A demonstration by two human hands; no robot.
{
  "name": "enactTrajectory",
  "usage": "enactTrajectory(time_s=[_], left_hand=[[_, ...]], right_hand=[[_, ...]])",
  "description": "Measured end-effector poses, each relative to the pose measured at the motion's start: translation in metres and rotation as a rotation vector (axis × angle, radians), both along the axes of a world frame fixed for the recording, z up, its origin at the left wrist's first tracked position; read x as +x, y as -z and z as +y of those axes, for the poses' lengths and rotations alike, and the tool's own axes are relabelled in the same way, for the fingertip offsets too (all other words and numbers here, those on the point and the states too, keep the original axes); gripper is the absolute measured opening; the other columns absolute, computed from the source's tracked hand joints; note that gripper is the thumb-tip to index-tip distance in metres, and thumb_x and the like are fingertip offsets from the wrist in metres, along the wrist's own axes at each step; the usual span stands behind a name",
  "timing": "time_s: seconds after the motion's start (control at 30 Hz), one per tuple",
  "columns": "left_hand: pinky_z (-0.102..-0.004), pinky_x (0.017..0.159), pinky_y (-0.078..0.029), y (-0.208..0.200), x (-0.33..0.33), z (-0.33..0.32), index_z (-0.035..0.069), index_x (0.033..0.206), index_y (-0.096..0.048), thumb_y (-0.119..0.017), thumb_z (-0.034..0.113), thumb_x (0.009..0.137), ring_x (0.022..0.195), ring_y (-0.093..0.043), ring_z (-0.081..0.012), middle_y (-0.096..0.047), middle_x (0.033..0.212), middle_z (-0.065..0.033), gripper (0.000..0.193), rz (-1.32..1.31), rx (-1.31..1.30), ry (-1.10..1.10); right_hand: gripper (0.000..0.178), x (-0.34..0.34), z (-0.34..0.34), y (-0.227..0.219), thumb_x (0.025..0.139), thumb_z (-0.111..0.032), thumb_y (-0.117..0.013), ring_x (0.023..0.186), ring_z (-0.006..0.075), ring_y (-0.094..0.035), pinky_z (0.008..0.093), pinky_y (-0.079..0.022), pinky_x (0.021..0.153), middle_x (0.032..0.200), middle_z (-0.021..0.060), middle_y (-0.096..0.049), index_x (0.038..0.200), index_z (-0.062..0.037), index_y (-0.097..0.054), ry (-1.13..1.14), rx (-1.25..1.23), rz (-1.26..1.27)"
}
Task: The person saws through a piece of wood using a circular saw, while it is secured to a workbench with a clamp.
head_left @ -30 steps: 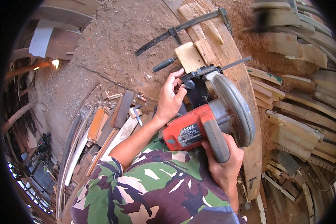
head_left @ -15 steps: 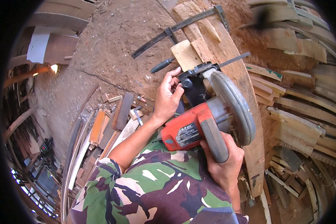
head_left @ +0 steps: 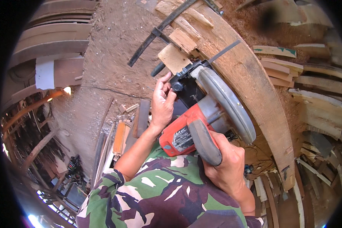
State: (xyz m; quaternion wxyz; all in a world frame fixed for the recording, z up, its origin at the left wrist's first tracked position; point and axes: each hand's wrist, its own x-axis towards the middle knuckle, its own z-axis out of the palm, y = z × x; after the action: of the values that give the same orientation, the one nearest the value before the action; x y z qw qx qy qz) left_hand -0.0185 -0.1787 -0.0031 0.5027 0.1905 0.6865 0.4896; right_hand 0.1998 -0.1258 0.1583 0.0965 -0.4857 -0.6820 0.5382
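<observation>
A circular saw point(head_left: 178, 137) with a red motor housing is held in front of the person's camouflage shirt point(head_left: 163, 184), over the near-left side of a long curved plank point(head_left: 264, 117). The right hand point(head_left: 228, 159) has its grip clamped around the dark rear handle point(head_left: 204, 143), wrist low and to the right. The left hand point(head_left: 162, 108) is at the front corner of the black base plate point(head_left: 189, 93), its thumb and forefinger set apart beside a black knob point(head_left: 176, 86); whether that grip pinches the plate cannot be told.

The rounded grey blade guard point(head_left: 226, 102) lies on the saw's right side and hides part of the plank's edge. A flat metal bar point(head_left: 224, 51) slants up and to the right from the front of the base. Just beyond the saw are a pale wooden block point(head_left: 174, 59) and a browner wood piece point(head_left: 183, 40), close together beside a black bar clamp point(head_left: 142, 51). Loose wood offcuts point(head_left: 120, 136) lie on the earthen floor point(head_left: 114, 68) to the left.
</observation>
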Motion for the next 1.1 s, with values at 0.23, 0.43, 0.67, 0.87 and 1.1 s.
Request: enactTrajectory(time_s=[0.23, 0.43, 0.67, 0.87, 1.1], left_hand=[[-0.0229, 0.074, -0.048, 0.015, -0.001, -0.01, 0.0, 0.159, -0.044, -0.059, 0.008, 0.11, 0.089, -0.059, -0.0054, -0.07, 0.111, -0.003, 0.052, 0.053, 0.054, 0.034], [-0.0214, 0.071, -0.047, 0.014, -0.003, -0.01, 0.001, 0.161, -0.043, -0.059, 0.008, 0.11, 0.088, -0.06, -0.0052, -0.071, 0.12, -0.0053, 0.054, 0.025, 0.106, -0.006], [-0.0212, 0.074, -0.05, 0.007, -0.013, 0.006, 0.0, 0.159, -0.043, -0.058, 0.006, 0.109, 0.097, -0.065, -0.0065, -0.071, 0.128, -0.008, 0.053, 0.064, 0.181, -0.044], [-0.0248, 0.082, -0.056, 0.019, -0.04, 0.018, -0.001, 0.158, -0.04, -0.057, 0.009, 0.111, 0.104, -0.069, -0.0104, -0.071, 0.131, -0.0102, 0.051, 0.075, 0.176, -0.063], [-0.0346, 0.1, -0.061, 0.002, -0.041, 0.034, -0.001, 0.152, -0.04, -0.062, 0.016, 0.113, 0.12, -0.072, -0.0201, -0.069, 0.137, -0.0156, 0.048, -0.036, 0.159, -0.104]], right_hand=[[0.048, 0.005, -0.008, 0.01, 0.075, 0.002, -0.079, 0.082, 0.0384, -0.077, 0.0446, -0.06, 0.07, 0.095, 0.0184, -0.077, 0.122, -0.0029, -0.07, 0.024, -0.001, 0.049], [0.053, 0.004, -0.012, 0.013, 0.07, -0.001, -0.08, 0.078, 0.0364, -0.075, 0.0478, -0.059, 0.068, 0.09, 0.0142, -0.075, 0.122, -0.0076, -0.069, 0.026, 0.045, 0.064], [0.051, -0.003, -0.004, 0.008, 0.07, -0.004, -0.08, 0.068, 0.0325, -0.072, 0.0452, -0.058, 0.063, 0.083, 0.0084, -0.069, 0.119, -0.0085, -0.072, -0.009, 0.146, 0.064], [0.06, -0.02, 0.022, 0.008, 0.062, -0.005, -0.084, 0.07, 0.033, -0.072, 0.0442, -0.057, 0.064, 0.082, 0.0098, -0.069, 0.121, -0.0072, -0.072, -0.07, 0.162, 0.041], [0.033, -0.027, 0.031, 0.017, 0.076, -0.006, -0.075, 0.065, 0.0267, -0.071, 0.0404, -0.058, 0.06, 0.078, 0.0081, -0.067, 0.109, -0.0073, -0.074, 0.007, 0.197, 0.104]])
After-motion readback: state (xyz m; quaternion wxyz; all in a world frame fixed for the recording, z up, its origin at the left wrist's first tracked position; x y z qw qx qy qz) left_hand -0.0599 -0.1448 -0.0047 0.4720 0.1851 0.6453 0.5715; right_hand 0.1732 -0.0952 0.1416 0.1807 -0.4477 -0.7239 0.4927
